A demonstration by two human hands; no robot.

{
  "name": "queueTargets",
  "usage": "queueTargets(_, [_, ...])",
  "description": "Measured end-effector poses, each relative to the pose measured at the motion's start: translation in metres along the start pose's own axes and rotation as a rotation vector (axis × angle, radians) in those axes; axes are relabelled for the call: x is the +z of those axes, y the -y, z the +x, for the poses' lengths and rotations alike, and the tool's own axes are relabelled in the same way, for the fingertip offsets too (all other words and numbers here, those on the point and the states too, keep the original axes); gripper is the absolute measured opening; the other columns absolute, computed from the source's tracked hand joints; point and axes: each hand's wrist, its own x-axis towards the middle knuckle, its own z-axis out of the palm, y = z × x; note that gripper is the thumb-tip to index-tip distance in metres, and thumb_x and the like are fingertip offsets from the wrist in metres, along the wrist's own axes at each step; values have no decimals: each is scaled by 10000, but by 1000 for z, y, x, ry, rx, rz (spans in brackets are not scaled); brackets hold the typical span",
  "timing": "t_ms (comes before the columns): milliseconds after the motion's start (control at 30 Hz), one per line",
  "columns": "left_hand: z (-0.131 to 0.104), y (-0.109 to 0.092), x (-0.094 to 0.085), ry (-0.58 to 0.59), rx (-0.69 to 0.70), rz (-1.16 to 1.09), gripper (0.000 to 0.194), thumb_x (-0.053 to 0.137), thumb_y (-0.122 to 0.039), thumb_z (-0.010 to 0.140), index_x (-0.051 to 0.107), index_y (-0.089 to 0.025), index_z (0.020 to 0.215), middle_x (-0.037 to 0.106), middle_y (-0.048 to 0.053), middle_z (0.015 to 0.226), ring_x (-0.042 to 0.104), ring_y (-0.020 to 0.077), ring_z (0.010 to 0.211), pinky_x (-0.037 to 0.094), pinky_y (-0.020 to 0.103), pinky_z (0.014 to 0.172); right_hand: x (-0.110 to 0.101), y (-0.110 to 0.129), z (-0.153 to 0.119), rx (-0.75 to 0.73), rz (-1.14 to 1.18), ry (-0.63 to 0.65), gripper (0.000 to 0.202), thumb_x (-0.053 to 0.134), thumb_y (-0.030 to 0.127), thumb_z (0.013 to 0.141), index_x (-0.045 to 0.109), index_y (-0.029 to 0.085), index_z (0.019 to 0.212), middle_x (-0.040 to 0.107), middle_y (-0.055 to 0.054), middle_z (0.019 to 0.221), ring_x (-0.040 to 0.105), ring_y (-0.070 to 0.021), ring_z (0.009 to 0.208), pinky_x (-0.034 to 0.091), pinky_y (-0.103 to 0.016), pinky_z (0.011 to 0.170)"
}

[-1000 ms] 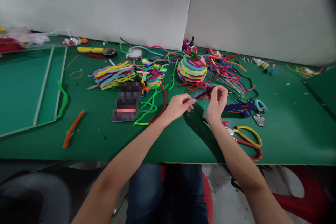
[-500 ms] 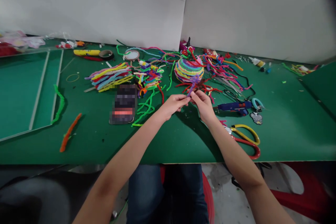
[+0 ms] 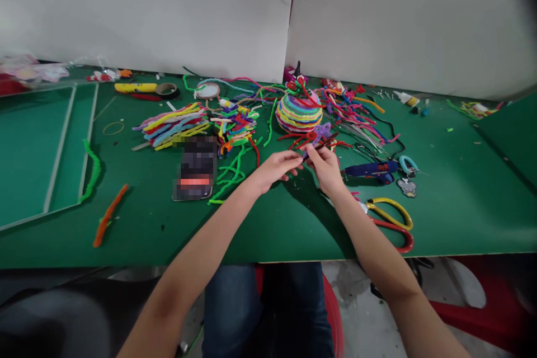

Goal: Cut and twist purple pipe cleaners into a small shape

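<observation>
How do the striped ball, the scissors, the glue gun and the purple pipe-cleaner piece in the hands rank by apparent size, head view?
1. scissors, though nearest the camera
2. striped ball and glue gun: alike, unsure
3. purple pipe-cleaner piece, pinched by right hand and left hand

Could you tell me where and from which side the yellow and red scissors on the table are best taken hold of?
Probably by the handle loops: the scissors lie flat on the green table just right of the right hand, with the loops towards the near right and bare table around them. Come from above on that side.
</observation>
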Motion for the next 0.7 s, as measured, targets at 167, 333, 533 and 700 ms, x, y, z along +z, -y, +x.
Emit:
queueTargets(167, [-1, 1, 0, -10, 155, 128, 268, 633, -417, 719, 603, -157, 777, 578, -1, 706, 520, 88, 633, 339, 183, 492, 1, 2, -2, -63, -94, 80, 368, 685, 521, 674, 685, 175, 798, 577, 24, 647, 460, -74, 568, 384, -224, 535])
queueTargets(333, [-2, -2, -1, -19, 127, 164, 271, 619, -419, 715, 632, -157, 781, 616, 10, 714, 547, 105, 652, 352, 195, 510, -2, 1, 1, -120, -92, 10, 365, 672, 534, 682, 625, 172, 686, 482, 41, 580, 390, -68, 525, 335, -226, 501])
queueTargets(533, [-4, 0, -5, -42, 315, 498, 179, 581, -321, 766, 648, -166, 706, 633, 5, 686, 559, 127, 673, 402, 255, 641, -2, 5, -1, -168, -351, 70, 361, 650, 485, 713, 541, 167, 579, 395, 57, 503, 315, -66, 497, 269, -235, 486])
queueTargets(700, [-8, -2, -8, -168, 350, 773, 177, 613, -361, 759, 673, -197, 729, 674, 20, 779, 588, 166, 740, 419, 285, 673, 0, 5, -3, -165, -413, 40, 438, 642, 497, 715, 423, 179, 507, 362, 59, 480, 305, -68, 501, 261, -241, 492])
